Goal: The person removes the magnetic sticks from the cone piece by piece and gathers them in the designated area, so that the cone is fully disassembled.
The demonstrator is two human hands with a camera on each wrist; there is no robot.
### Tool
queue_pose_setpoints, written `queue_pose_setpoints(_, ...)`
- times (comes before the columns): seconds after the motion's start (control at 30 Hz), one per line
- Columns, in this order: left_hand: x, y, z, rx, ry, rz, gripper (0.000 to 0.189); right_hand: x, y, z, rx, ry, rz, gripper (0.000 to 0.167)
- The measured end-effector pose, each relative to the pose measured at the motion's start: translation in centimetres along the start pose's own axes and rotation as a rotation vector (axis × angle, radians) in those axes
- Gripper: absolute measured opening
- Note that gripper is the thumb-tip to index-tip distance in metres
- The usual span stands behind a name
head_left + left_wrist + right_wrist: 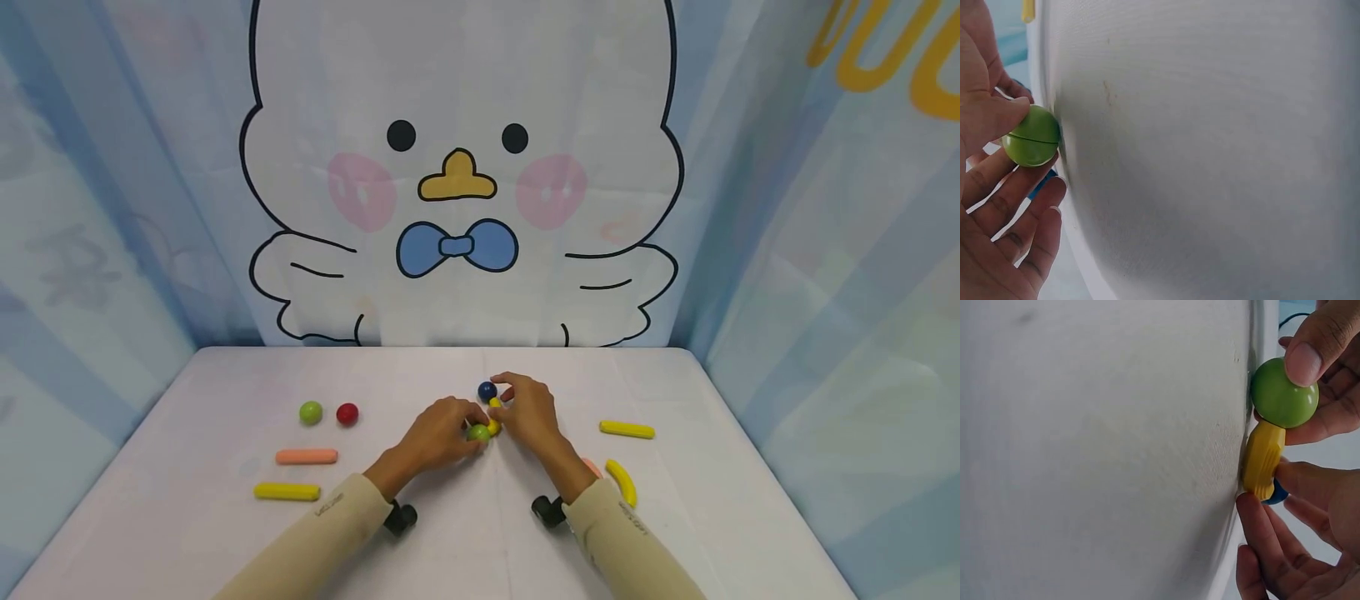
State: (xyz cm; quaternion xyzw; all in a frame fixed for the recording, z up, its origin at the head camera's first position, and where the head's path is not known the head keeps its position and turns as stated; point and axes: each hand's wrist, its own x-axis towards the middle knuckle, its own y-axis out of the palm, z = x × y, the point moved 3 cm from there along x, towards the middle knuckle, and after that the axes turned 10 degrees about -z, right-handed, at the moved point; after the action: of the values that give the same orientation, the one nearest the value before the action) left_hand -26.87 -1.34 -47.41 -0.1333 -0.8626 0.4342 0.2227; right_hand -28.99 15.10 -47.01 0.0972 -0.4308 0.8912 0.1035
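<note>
Thumb and fingers of my left hand pinch a green ball low over the white table. My right hand pinches a yellow bar-shaped piece between thumb and fingers. One end of that yellow piece meets the green ball in the right wrist view. Beyond its other end is a dark blue ball, close to the right fingertips and partly hidden by the yellow piece in the right wrist view. Both hands are close together near the middle of the table.
Left on the table are a second green ball, a red ball, a pink stick and a yellow stick. Rightward lie another yellow stick, a curved yellow stick and a pink piece half behind the right wrist.
</note>
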Motion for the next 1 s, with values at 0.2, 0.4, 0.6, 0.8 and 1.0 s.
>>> queue_pose_setpoints(0.2,-0.2,-0.2,-0.1,-0.017,-0.001,0.008,0.027,0.0,0.1,0.2,-0.023,-0.024,-0.012,0.046)
queue_pose_setpoints(0.4,-0.4,-0.4,-0.2,-0.005,0.006,0.031,0.025,0.0,0.2,0.3,-0.038,-0.030,-0.017,0.045)
queue_pose_setpoints(0.6,-0.9,-0.8,-0.2,-0.005,0.020,0.035,0.024,0.1,0.4,0.2,-0.051,-0.014,-0.019,0.046)
queue_pose_setpoints(0.8,-1.7,-1.5,0.0,-0.005,0.030,0.032,0.028,0.0,0.5,0.3,-0.059,-0.002,-0.015,0.048)
queue_pose_setpoints(1.0,-2.7,-3.1,0.6,-0.025,-0.009,0.020,0.031,-0.1,0.5,0.5,-0.048,0.021,0.000,0.048)
